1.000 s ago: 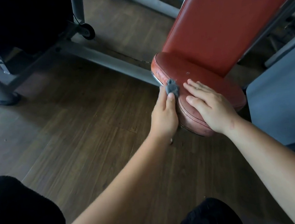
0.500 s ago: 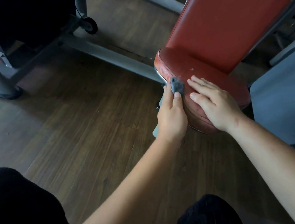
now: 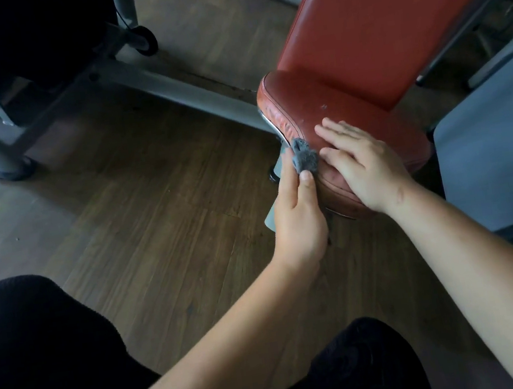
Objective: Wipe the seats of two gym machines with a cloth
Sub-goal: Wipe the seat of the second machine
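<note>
Head view, left hand (image 3: 298, 221) pinching cloth (image 3: 304, 158) at seat (image 3: 334, 101) edge, right hand (image 3: 373, 168) fingers (image 3: 335, 132) straight on seat

the left hand (image 3: 298, 221) shows only its back and thumb; its other fingers lie out of sight behind the grey cloth (image 3: 304, 158) and the side of the red seat (image 3: 334, 101), so how much cloth it holds cannot be told. the right hand (image 3: 366, 165) covers the seat's near corner. a pale grey piece (image 3: 271, 218) under the seat peeks out beside the left hand, too hidden to identify. the backrest (image 3: 388, 17) is cut off by the top edge, the grey panel (image 3: 498, 143) by the right edge. the machine (image 3: 12, 40) at top left is lost in shadow. a pale mark (image 3: 323, 106) on the seat is too small to make out.
</note>
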Motion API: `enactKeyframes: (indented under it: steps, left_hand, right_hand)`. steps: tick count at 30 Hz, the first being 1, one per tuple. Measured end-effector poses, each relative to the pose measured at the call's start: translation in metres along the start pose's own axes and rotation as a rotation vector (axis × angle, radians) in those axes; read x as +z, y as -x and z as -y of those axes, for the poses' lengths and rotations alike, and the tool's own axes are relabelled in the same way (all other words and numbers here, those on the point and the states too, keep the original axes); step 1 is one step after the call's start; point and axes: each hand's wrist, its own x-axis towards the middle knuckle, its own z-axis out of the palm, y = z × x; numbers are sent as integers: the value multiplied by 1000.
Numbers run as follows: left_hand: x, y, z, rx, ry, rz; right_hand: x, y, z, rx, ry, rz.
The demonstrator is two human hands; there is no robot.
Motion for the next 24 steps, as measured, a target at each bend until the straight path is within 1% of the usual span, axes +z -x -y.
enactKeyframes:
  steps: [5,10,12,15,16,19,21,24]
  left_hand:
    - [-9,-40,9,-72,-35,33]
    - [-5,8,7,34,-14,53]
    - [-6,-1,8,36,-47,49]
    - [-8,-43,8,-50,-76,-1]
    - [-7,-47,7,-54,-81,-9]
    - [-6,-20,6,-19,-86,13]
    - [-6,-10,7,8,-47,39]
    - [-8,-46,8,-21,-101,31]
  right_hand:
    - [-1,0,1,6,2,11]
    - [1,-1,-1,-5,15,-3]
    - [1,-2,-2,-1,13,-2]
    - [1,-2,-1,0,-1,4]
    - [1,-2,-1,-2,-1,4]
    - [1,-1,-1,-5,0,-7]
    - [1,-2,-2,-6,6,-14]
    - [1,-2,-2,-9,3,-5]
